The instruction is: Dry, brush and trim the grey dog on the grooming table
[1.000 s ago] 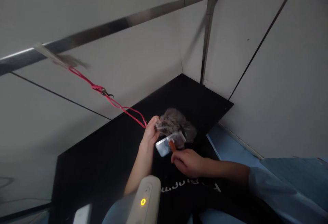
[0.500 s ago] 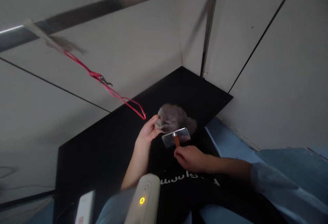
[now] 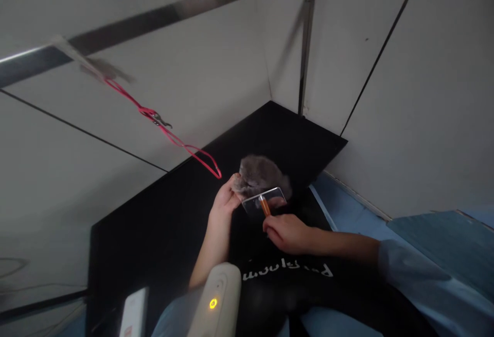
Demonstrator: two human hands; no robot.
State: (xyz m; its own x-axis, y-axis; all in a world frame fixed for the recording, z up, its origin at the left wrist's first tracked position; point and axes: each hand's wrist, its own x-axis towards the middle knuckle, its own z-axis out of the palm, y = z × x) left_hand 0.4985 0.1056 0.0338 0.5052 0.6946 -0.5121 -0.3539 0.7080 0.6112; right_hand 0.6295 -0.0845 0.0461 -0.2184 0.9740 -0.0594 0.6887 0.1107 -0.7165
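Observation:
A clump of grey fur (image 3: 259, 171) sits at the head of a slicker brush (image 3: 264, 201) with a metal pad and an orange handle. My right hand (image 3: 286, 233) is closed round the handle's lower end. My left hand (image 3: 225, 202) pinches the left edge of the grey fur with its fingertips. Both hands are above a black table top (image 3: 162, 208).
A red leash with a metal clip (image 3: 170, 135) hangs from a steel bar (image 3: 162, 14) along the white wall. A steel post (image 3: 304, 43) stands in the corner. A white device with a lit yellow light (image 3: 214, 301) is at the bottom. Black fabric with white lettering (image 3: 287, 270) lies below.
The brush head has turned from slanted to nearly level and moved up against the fur. My left hand keeps its pinch on the fur. The view has shifted a little.

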